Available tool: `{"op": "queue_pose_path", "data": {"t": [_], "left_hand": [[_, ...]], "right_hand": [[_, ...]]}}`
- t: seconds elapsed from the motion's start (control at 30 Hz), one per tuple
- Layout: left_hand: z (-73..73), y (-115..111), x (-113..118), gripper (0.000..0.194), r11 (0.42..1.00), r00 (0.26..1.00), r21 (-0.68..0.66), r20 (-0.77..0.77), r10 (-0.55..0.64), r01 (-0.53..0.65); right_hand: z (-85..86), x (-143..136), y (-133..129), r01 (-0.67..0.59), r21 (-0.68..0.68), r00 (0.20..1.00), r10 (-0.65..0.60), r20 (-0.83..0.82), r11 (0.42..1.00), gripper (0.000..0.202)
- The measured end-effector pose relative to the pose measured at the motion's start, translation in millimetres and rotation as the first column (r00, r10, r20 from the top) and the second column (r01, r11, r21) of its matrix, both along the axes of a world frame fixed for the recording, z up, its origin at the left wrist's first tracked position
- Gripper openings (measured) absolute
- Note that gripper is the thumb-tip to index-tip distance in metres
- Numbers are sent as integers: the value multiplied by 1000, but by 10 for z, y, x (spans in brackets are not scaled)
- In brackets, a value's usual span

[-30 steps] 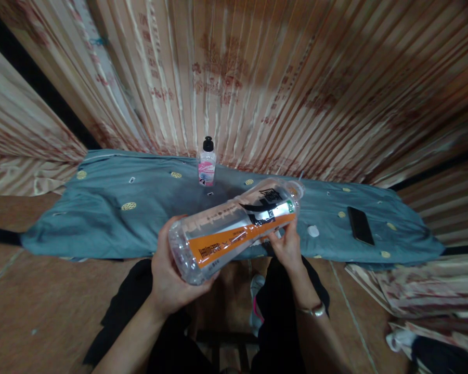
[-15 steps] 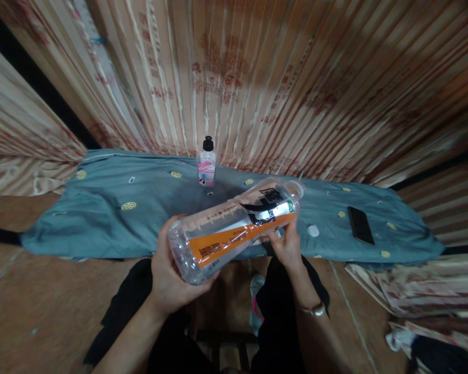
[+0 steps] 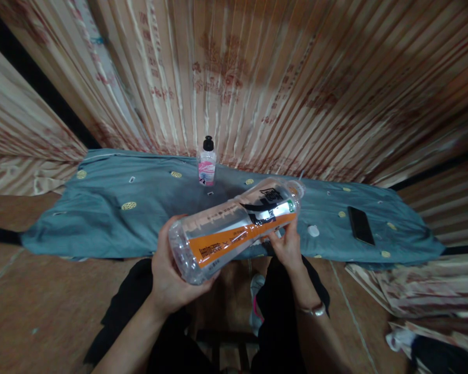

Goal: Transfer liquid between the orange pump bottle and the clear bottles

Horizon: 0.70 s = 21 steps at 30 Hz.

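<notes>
Above the bench (image 3: 101, 218), my left fingers (image 3: 208, 283) and right fingers (image 3: 286, 234) are gripping a tilted bottle (image 3: 234, 228), the right seemingly near its neck.

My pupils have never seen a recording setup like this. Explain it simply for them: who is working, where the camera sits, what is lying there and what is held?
There is no robot: a person works with two bare hands. Every picture comes from one camera worn on the head, looking forward and down. The left hand grips the base end of a large clear bottle, tilted; the right hand supports it near the neck. On the blue-green cloth, a small bottle stands upright and a dark phone lies flat.
</notes>
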State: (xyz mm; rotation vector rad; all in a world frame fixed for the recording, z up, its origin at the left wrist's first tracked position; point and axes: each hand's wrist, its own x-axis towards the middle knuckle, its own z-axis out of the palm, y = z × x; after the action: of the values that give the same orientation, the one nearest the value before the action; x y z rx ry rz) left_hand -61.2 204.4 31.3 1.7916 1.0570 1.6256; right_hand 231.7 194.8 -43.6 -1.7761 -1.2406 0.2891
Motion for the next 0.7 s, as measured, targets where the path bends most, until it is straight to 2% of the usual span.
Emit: {"op": "queue_pose_path", "data": {"t": [0.37,0.7], "left_hand": [[-19,-6,-17,91,1000,999,25,-47,7,-6],[0,-2,-2,86,999,999,37,-44,13,-11]], "right_hand": [[2,-6,-6,-1,4,1000,1,-8,1000,80],[16,-16,-3,3,-11,1000,-3,-17,1000,80]]}}
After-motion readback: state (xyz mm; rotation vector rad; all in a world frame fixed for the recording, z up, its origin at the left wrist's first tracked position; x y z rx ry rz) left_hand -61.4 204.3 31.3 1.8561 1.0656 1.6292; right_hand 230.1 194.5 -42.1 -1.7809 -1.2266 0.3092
